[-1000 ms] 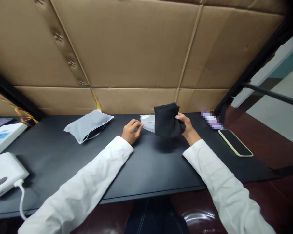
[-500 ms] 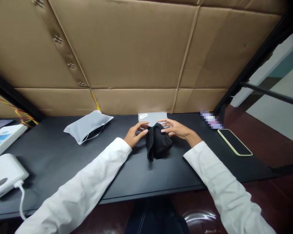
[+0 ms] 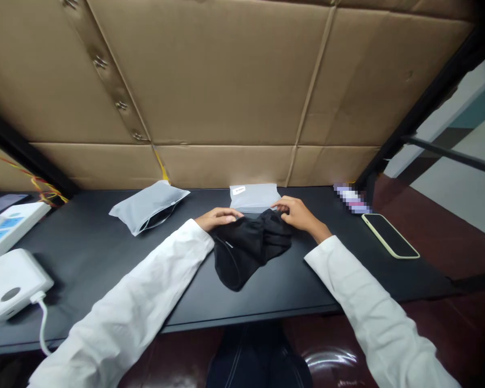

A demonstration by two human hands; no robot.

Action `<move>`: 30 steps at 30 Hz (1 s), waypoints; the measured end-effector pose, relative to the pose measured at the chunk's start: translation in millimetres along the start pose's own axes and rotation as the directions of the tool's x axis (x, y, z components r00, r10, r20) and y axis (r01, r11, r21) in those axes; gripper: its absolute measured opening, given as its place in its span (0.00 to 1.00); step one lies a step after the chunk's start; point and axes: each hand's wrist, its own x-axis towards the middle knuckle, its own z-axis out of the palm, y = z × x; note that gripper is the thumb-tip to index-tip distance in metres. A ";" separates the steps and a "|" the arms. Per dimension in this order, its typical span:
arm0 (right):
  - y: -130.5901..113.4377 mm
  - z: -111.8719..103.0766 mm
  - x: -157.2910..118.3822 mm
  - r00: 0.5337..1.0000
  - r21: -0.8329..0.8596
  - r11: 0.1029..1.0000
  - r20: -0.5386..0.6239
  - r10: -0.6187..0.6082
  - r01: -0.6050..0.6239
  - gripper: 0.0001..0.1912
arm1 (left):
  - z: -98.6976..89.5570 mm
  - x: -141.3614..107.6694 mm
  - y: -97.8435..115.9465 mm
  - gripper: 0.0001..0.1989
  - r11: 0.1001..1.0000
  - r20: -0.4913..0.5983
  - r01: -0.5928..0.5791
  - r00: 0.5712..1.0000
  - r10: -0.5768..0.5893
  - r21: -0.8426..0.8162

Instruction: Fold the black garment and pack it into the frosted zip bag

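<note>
The black cloth (image 3: 250, 242) lies crumpled on the desk (image 3: 194, 302), near the middle of its length, between the back and front edges. Its long axis runs obliquely, from a rounded end pointing toward the front edge and somewhat left, up to a gathered end at the back right. A small pale mark shows on its left part.

The left hand (image 3: 218, 218) touches the cloth's upper left edge, fingers extended; whether it pinches the fabric, I cannot tell. The right hand (image 3: 299, 214) is bent, its fingertips at the gathered end; its grip on the cloth is also unclear.

Just behind the cloth, by the desk's back edge, a pale pouch (image 3: 254, 196) lies flat, its long side roughly along that edge, with a white label (image 3: 238, 190) at its back left corner. What it contains cannot be seen. Left of it, a grey pouch (image 3: 147, 205) lies obliquely, its mouth gaping toward the front right, dark inside.
</note>
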 end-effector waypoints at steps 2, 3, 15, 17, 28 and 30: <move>-9.7 2.2 -1.0 0.994 0.035 0.997 -0.088 -0.061 0.064 0.19 | -2.5 -0.1 1.7 0.29 0.985 0.111 0.010 0.993 -0.029 0.175; -16.2 3.4 -1.6 0.992 0.065 0.994 -0.096 -0.079 0.085 0.16 | -3.3 0.3 2.5 0.30 0.961 0.166 -0.006 0.985 -0.041 0.275; -20.7 -11.4 -4.2 0.974 0.070 0.984 0.147 -0.173 0.164 0.18 | -4.0 -4.2 13.9 0.16 0.772 0.437 -0.301 0.899 0.034 0.559; -5.9 -22.4 -7.6 0.994 0.016 0.995 0.044 -0.097 0.096 0.20 | -6.4 -5.1 14.4 0.11 0.750 0.405 -0.306 0.913 0.056 0.587; 17.8 -48.3 -26.6 0.991 0.096 0.995 0.131 0.002 -0.015 0.11 | -68.1 -21.9 7.6 0.10 0.667 -0.090 -0.297 0.873 0.480 0.683; 13.8 -52.0 -28.4 0.948 0.128 0.988 0.314 0.041 -0.085 0.19 | -70.7 -26.1 9.9 0.11 0.713 -0.191 -0.345 0.810 0.555 0.610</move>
